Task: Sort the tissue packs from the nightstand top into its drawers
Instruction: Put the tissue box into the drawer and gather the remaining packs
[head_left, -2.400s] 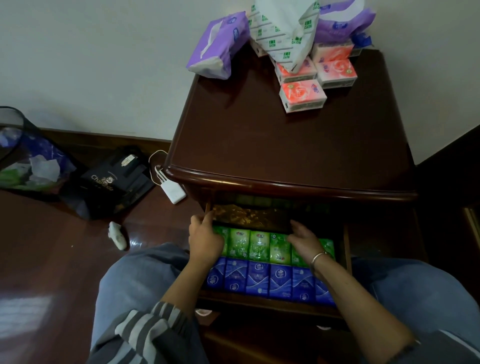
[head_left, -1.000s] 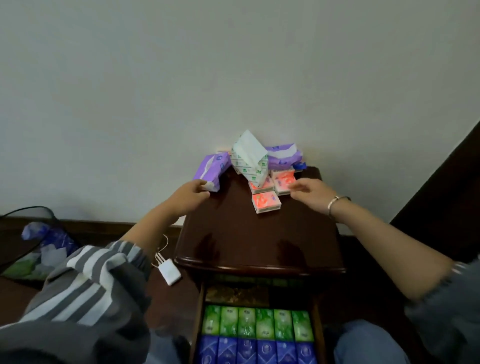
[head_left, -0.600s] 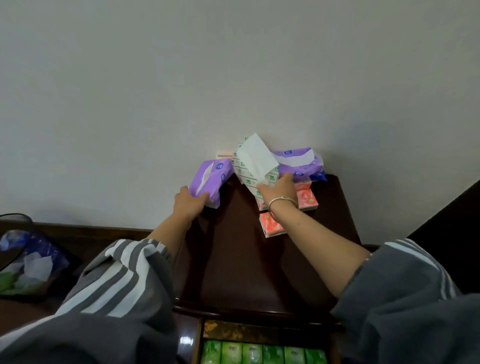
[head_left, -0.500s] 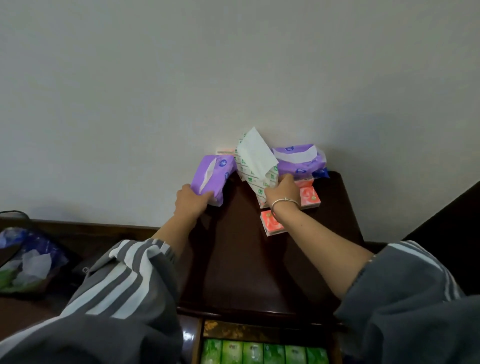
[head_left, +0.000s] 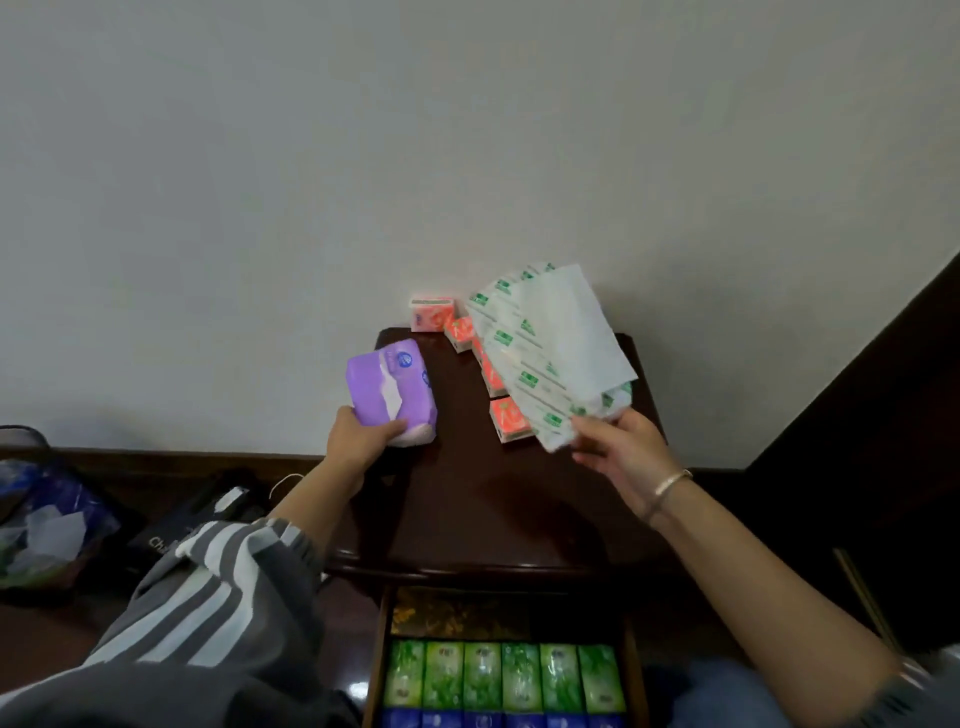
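Both hands are loaded: left hand (head_left: 361, 441) clutches the purple pack (head_left: 390, 392) mid-frame; right hand (head_left: 621, 449) pinches the white-green pack (head_left: 540, 358), whose loose tissue may slide out.

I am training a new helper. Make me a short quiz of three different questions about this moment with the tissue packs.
1. True or false: the left hand holds the purple pack.
2. What does the right hand grip? A) white-and-green pack B) an orange pack C) nothing
3. Fill in: the open drawer shows a row of ____ packs behind the blue ones.

Key: 1 true; 2 A; 3 green.
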